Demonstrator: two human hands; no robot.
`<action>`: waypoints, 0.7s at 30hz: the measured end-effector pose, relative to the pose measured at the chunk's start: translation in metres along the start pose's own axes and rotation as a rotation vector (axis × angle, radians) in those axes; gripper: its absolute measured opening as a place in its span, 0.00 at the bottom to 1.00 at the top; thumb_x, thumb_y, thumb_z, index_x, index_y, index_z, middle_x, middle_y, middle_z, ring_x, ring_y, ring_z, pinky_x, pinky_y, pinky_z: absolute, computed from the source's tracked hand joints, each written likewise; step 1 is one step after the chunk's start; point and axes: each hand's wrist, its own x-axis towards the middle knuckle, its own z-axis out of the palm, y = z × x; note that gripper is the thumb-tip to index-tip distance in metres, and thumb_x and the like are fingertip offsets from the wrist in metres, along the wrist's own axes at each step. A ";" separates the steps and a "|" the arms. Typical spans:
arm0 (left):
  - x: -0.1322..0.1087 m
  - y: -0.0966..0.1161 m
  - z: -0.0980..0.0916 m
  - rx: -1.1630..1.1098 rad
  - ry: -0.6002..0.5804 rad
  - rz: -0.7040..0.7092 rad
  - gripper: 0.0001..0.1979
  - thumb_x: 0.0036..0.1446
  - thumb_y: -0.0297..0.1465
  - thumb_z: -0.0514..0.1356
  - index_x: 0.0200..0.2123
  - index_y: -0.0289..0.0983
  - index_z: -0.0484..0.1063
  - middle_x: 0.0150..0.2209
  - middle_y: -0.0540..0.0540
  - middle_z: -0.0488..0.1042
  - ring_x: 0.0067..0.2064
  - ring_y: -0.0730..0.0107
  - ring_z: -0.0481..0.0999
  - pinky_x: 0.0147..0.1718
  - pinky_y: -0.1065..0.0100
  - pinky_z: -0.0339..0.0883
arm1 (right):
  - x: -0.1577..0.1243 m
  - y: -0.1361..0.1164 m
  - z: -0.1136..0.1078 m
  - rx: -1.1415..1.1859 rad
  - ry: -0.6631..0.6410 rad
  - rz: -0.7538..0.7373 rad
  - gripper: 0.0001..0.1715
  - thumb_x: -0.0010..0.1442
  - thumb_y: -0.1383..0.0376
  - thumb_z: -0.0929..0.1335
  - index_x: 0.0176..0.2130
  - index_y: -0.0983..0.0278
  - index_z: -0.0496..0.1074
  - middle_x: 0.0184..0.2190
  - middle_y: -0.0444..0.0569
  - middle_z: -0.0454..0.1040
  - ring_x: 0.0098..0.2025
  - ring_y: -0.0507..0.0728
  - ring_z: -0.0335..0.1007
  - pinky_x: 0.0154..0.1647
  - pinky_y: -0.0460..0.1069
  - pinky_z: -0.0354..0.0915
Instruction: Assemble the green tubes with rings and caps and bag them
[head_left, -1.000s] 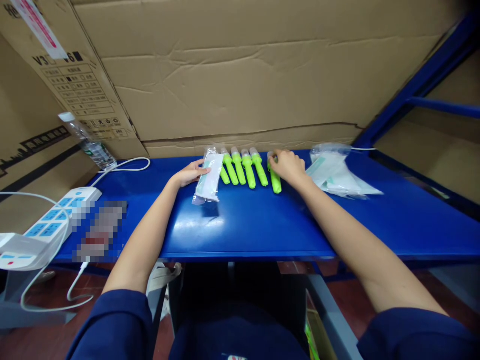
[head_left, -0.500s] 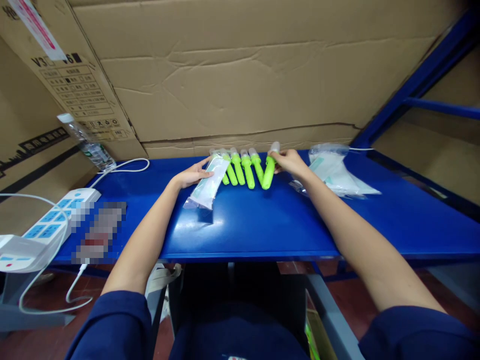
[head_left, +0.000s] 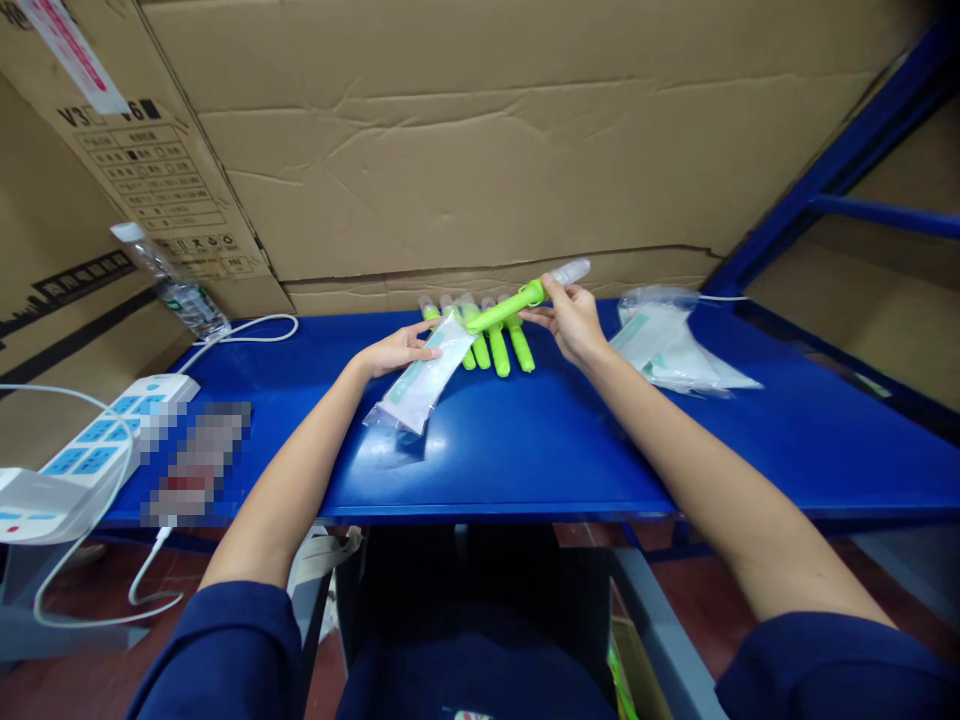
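My left hand (head_left: 397,350) holds a clear plastic packet (head_left: 426,385) with white and pale green contents, tilted above the table. Between the fingers of my right hand (head_left: 574,318) is a lime green stick (head_left: 506,308) with a clear cap at its right end. Its left tip touches or overlaps the packet's upper end; whether it is inside I cannot tell. Several more green capped sticks (head_left: 497,352) lie in a row behind, partly hidden by the packet and the held stick.
More clear packets (head_left: 667,340) lie on the blue table (head_left: 517,450) at the right. A bottle (head_left: 180,295), a power strip (head_left: 124,425), white cables and a blurred-out object (head_left: 201,463) are at the left. Cardboard (head_left: 495,170) stands behind.
My right hand has lifted its stick and swung it from nearly upright to slanting left, its lower tip now at the packet. The packet has tilted and shifted slightly.
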 end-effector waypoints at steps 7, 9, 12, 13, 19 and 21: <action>0.001 -0.002 0.000 0.031 -0.018 0.012 0.54 0.46 0.34 0.74 0.72 0.39 0.51 0.41 0.39 0.83 0.30 0.65 0.80 0.31 0.67 0.73 | -0.001 0.007 0.004 0.086 -0.035 -0.004 0.22 0.62 0.46 0.68 0.42 0.58 0.58 0.53 0.53 0.74 0.50 0.61 0.79 0.46 0.57 0.80; 0.001 -0.001 0.003 0.025 -0.002 0.013 0.54 0.46 0.33 0.74 0.72 0.38 0.51 0.43 0.37 0.83 0.31 0.65 0.80 0.32 0.67 0.73 | -0.006 0.010 0.011 0.135 -0.084 0.003 0.25 0.60 0.46 0.70 0.42 0.58 0.58 0.51 0.53 0.75 0.49 0.62 0.79 0.46 0.58 0.80; 0.003 0.001 0.007 0.038 0.036 0.025 0.51 0.47 0.36 0.74 0.71 0.36 0.54 0.42 0.38 0.82 0.31 0.67 0.80 0.31 0.69 0.71 | -0.015 0.017 0.023 0.210 -0.116 0.002 0.35 0.53 0.45 0.75 0.47 0.55 0.54 0.47 0.49 0.77 0.48 0.62 0.80 0.45 0.60 0.80; 0.003 0.001 0.007 0.048 0.046 0.030 0.50 0.48 0.37 0.74 0.70 0.34 0.56 0.41 0.38 0.83 0.30 0.68 0.79 0.30 0.70 0.70 | -0.018 0.019 0.027 0.242 -0.122 -0.001 0.41 0.50 0.45 0.77 0.50 0.54 0.52 0.46 0.48 0.77 0.47 0.62 0.80 0.44 0.61 0.80; 0.005 0.000 0.008 0.071 0.049 0.030 0.43 0.47 0.39 0.74 0.63 0.31 0.65 0.37 0.41 0.82 0.29 0.70 0.78 0.29 0.72 0.67 | -0.019 0.028 0.030 0.298 -0.194 -0.003 0.59 0.48 0.48 0.79 0.64 0.48 0.43 0.49 0.50 0.76 0.43 0.61 0.81 0.43 0.62 0.80; 0.005 0.000 0.007 0.071 0.061 0.024 0.41 0.47 0.39 0.75 0.61 0.31 0.66 0.35 0.42 0.82 0.29 0.71 0.78 0.29 0.72 0.66 | -0.013 0.030 0.025 0.282 -0.223 0.031 0.57 0.54 0.48 0.76 0.67 0.48 0.41 0.52 0.53 0.75 0.42 0.62 0.81 0.41 0.62 0.80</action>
